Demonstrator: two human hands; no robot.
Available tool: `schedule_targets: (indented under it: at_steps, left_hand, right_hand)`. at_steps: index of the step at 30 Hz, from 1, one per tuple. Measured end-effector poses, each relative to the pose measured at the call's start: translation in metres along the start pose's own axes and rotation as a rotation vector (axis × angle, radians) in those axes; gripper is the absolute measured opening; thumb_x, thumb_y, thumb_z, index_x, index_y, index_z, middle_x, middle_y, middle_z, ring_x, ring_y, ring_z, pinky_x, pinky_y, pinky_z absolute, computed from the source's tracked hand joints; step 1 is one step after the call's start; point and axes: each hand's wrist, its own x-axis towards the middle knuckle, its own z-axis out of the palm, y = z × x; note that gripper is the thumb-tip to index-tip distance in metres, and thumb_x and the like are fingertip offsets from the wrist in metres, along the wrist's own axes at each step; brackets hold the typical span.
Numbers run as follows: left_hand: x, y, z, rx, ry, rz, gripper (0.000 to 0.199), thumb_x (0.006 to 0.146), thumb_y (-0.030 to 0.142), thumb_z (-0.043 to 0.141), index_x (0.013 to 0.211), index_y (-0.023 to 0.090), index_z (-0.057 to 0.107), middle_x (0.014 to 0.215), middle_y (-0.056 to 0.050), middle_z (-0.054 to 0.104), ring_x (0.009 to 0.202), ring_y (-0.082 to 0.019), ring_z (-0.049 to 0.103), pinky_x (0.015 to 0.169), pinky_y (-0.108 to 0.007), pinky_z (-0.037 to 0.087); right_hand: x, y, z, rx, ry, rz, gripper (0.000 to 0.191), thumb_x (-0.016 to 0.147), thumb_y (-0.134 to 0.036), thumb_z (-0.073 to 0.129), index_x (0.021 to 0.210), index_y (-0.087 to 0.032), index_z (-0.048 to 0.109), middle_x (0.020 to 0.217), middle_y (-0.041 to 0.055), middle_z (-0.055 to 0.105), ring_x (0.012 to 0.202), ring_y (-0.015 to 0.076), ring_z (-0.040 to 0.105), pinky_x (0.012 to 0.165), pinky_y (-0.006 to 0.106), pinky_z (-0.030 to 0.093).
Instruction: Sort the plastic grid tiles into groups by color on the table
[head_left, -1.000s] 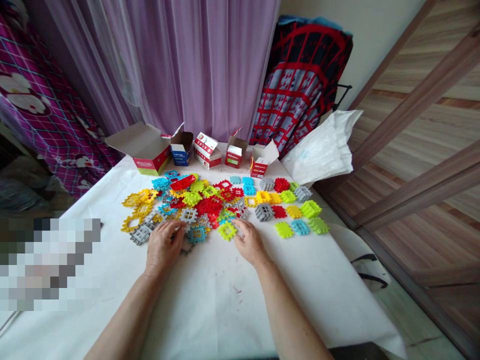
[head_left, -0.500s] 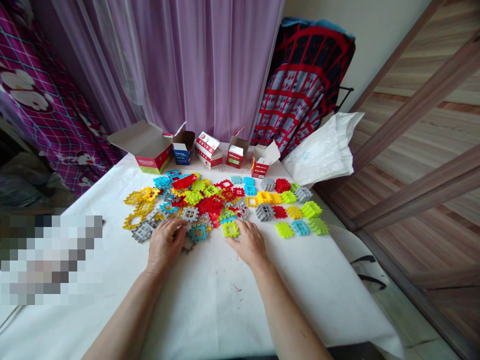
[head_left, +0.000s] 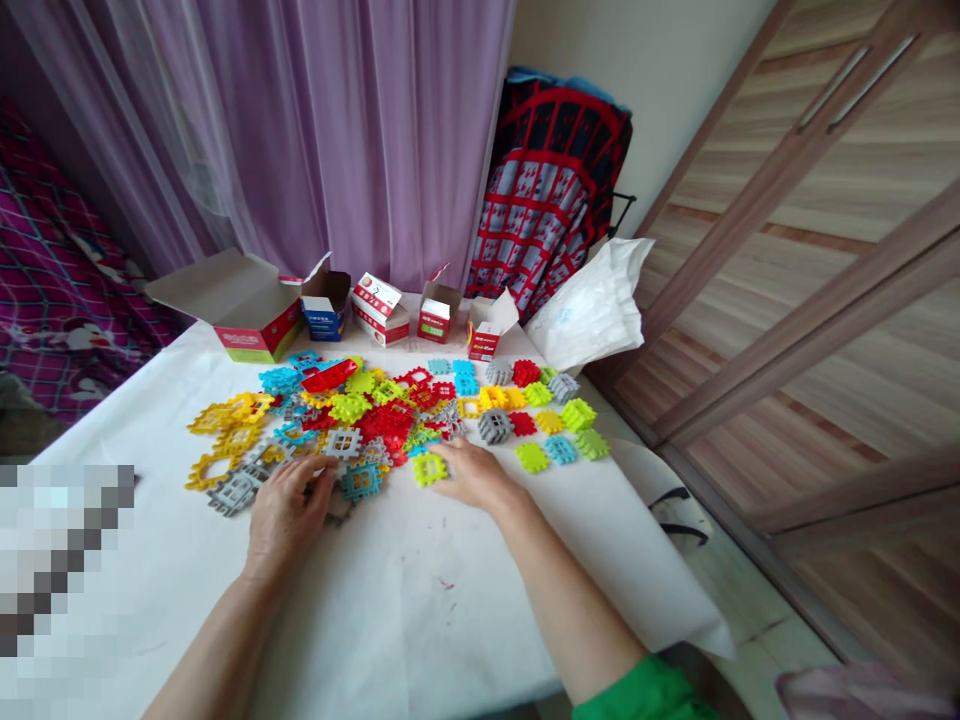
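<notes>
Interlocking plastic building pieces with notched edges lie in a mixed pile (head_left: pixel 390 420) on the white-covered table. My left hand (head_left: pixel 289 510) rests at the pile's near left edge, fingers curled toward the thumb; what lies between them is hidden. Beside it are grey pieces (head_left: pixel 234 490) and a blue window piece (head_left: pixel 361 481). My right hand (head_left: pixel 476 475) has its thumb and fingers at the right edge of a lime-green window piece (head_left: pixel 430 470), close to the table. Right of this hand, solid square pieces lie sorted by colour, including a grey stack (head_left: pixel 495 427) and a lime-green square (head_left: pixel 532 458).
Along the back stand a large opened carton (head_left: pixel 259 335), a blue box (head_left: pixel 324 318), a red and white box (head_left: pixel 381 310) and two small red boxes (head_left: pixel 435 318) (head_left: pixel 486 338). A white plastic bag (head_left: pixel 592 310) lies at the back right. Wooden cabinet doors (head_left: pixel 810 250) stand beyond.
The view has turned to the right, so everything sits further left in the picture. My right hand has shifted slightly around the lime-green piece. The pile looks the same.
</notes>
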Motion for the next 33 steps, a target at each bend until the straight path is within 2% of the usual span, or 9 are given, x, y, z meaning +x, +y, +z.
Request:
schedule_targets:
  at_steps: [4,8,15,18,22,26,33]
  left_hand:
    - [0.000,-0.004,0.001,0.004,0.016,0.030,0.028,0.089,0.044,0.045,0.091,0.028,0.068,0.094,-0.006,0.077,0.088,-0.026,0.072,0.080,-0.043,0.057]
    - [0.000,-0.003,0.000,0.027,0.001,0.021,0.031,0.089,0.045,0.044,0.093,0.026,0.068,0.096,-0.008,0.077,0.090,-0.026,0.071,0.081,-0.042,0.057]
    - [0.002,0.004,-0.002,0.019,-0.031,-0.030,0.035,0.088,0.045,0.043,0.092,0.023,0.070,0.095,-0.008,0.077,0.091,-0.024,0.071,0.085,-0.038,0.055]
    - [0.001,0.005,-0.002,0.021,-0.035,-0.043,0.034,0.087,0.044,0.044,0.091,0.023,0.070,0.094,-0.007,0.077,0.090,-0.023,0.070,0.086,-0.036,0.054]
    - [0.001,0.005,-0.002,0.029,-0.040,-0.054,0.032,0.087,0.043,0.044,0.091,0.024,0.070,0.097,-0.006,0.077,0.092,-0.022,0.070,0.088,-0.034,0.052]
    - [0.001,0.004,-0.002,0.023,-0.046,-0.044,0.034,0.088,0.044,0.044,0.092,0.023,0.071,0.097,-0.006,0.077,0.092,-0.022,0.070,0.087,-0.034,0.053]
    - [0.002,0.001,-0.001,0.017,-0.046,-0.043,0.036,0.086,0.046,0.044,0.093,0.023,0.071,0.097,-0.008,0.077,0.093,-0.025,0.071,0.087,-0.038,0.054]
  right_hand:
    - [0.007,-0.005,-0.007,-0.091,-0.038,-0.017,0.041,0.075,-0.036,0.078,0.114,-0.031,0.067,0.103,0.0020,0.067,0.096,0.0205,0.066,0.078,0.027,0.048]
    - [0.008,-0.007,-0.013,-0.112,-0.090,-0.016,0.041,0.075,-0.038,0.077,0.113,-0.030,0.066,0.110,0.0023,0.065,0.099,0.0197,0.064,0.081,0.027,0.048]
    - [0.001,-0.008,-0.024,-0.117,-0.184,-0.061,0.028,0.082,-0.025,0.068,0.110,-0.023,0.065,0.117,0.0048,0.065,0.110,0.0200,0.062,0.091,0.028,0.045]
    - [0.000,-0.008,-0.026,-0.127,-0.198,-0.048,0.034,0.082,-0.025,0.068,0.115,-0.021,0.063,0.119,0.0067,0.065,0.112,0.0218,0.061,0.091,0.029,0.046]
    - [0.003,-0.008,-0.025,-0.160,-0.213,-0.074,0.048,0.078,-0.038,0.073,0.121,-0.022,0.060,0.119,0.0079,0.064,0.110,0.0240,0.061,0.088,0.030,0.047]
    - [0.008,-0.012,-0.028,-0.209,-0.251,-0.098,0.043,0.078,-0.041,0.073,0.116,-0.023,0.063,0.118,0.0075,0.064,0.107,0.0236,0.063,0.088,0.030,0.047]
    - [0.011,-0.019,-0.041,-0.324,-0.340,-0.145,0.048,0.078,-0.040,0.074,0.118,-0.017,0.063,0.121,0.0118,0.065,0.106,0.0256,0.065,0.086,0.032,0.050]
